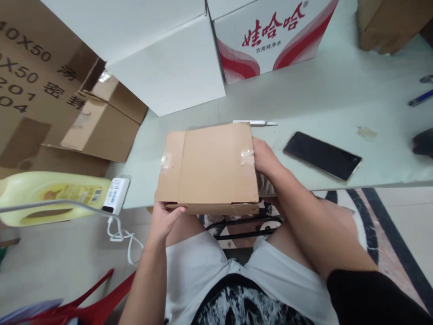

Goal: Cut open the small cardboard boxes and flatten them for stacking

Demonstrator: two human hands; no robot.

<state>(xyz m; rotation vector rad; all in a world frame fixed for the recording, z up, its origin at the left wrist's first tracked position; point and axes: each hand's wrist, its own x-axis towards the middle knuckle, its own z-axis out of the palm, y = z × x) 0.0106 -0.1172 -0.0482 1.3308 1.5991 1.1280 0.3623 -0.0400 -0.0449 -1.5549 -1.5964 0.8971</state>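
I hold a small flat brown cardboard box point(209, 167) over the near edge of the pale table point(338, 99), above my lap. Bits of clear tape sit on its left and right sides. My left hand point(164, 221) grips the box's near left corner from below, thumb on the front edge. My right hand point(267, 160) clasps the right side, fingers hidden behind the box.
A black phone point(322, 155) lies on the table to the right. A white pen-like tool point(255, 123) lies just behind the box. White cartons point(162, 49), one with red print point(270, 36), stand at the back. Brown cartons point(50, 90) and a yellow bottle point(50, 196) are at left.
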